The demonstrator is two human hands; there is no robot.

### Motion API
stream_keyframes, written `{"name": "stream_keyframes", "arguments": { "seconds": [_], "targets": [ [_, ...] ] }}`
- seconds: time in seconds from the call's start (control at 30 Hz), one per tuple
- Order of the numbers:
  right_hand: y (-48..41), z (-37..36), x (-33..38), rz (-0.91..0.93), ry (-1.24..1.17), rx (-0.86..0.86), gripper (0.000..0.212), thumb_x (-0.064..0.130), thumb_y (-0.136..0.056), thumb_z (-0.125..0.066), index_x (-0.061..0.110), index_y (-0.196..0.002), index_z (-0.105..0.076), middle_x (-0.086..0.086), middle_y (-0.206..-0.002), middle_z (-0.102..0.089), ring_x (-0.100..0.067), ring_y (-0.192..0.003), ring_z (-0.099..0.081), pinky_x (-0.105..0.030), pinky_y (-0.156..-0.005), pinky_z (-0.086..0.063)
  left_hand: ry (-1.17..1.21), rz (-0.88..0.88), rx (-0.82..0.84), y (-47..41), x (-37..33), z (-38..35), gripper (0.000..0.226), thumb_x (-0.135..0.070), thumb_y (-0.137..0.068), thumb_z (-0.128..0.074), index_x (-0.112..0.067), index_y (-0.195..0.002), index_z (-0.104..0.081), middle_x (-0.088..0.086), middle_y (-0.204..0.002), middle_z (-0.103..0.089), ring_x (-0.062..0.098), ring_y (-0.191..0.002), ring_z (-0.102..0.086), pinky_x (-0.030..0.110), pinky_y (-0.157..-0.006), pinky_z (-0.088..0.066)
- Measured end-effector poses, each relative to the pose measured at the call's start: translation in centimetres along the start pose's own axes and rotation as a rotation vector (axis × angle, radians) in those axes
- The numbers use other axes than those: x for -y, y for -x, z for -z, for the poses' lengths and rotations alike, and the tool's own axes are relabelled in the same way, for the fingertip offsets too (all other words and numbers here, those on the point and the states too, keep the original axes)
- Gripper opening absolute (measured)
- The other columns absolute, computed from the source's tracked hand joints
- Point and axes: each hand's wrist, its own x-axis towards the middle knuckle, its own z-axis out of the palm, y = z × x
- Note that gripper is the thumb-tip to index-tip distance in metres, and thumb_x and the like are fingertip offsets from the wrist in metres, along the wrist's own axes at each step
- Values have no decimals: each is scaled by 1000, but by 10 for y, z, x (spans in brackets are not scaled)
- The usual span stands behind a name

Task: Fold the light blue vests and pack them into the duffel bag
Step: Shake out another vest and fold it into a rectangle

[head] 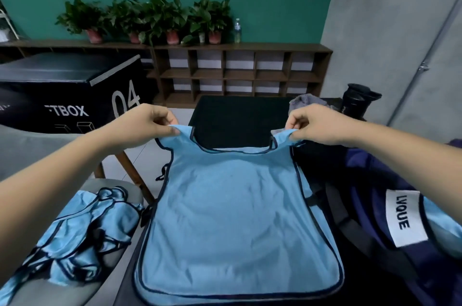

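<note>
The left hand (147,125) pinched one shoulder strap of a light blue fabric vest with dark navy piping (237,205) between thumb and curled fingers. The right hand (315,125) pinched the other strap the same way, and the strap ends were hidden inside both grips. The vest's shoulders were lifted while its body lay spread flat on the black counter (237,115), its hem near the bottom of the view. On the left, a crumpled heap of light blue vests (82,225) lay on a grey chair seat (110,184), partly covered by the left forearm; their number could not be told. On the right sat a dark navy duffel bag (362,173) with a white label (403,218) reading LVQUE, cut off by the frame. Light blue cloth showed past the label, too cropped to identify.
</note>
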Motion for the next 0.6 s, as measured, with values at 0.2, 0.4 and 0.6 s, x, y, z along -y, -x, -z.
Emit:
{"name": "stream_keyframes", "arguments": {
  "seconds": [0.2, 0.4, 0.6],
  "targets": [
    [77, -23, 16, 54, 161, 51, 15, 21, -81, -80, 32, -80, -70, 17, -79, -72, -5, -72, -66, -25, -68, -53, -58, -72, 111, 81, -4, -21, 7, -25, -93, -82, -24, -91, -75, -3, -82, -75, 19, -77, -71, 40, -78, -60],
    [145, -53, 15, 105, 176, 146, 20, 17, -81, -76, 33, -81, -65, 17, -81, -68, -5, -71, -59, -18, -64, -45, -119, -83, 234, 144, 5, -39, 10, -22, -91, -84, -24, -89, -75, -8, -83, -75, 12, -74, -68, 29, -72, -54],
    [184, -72, 1, 136, 153, 266, 22, 14, -80, -73, 33, -89, -66, 16, -91, -68, -9, -78, -60, -20, -67, -48, -157, -124, 304, 182, 19, -59, 15, -18, -87, -86, -27, -84, -74, -10, -89, -76, 13, -85, -71, 23, -76, -52]
  ]
}}
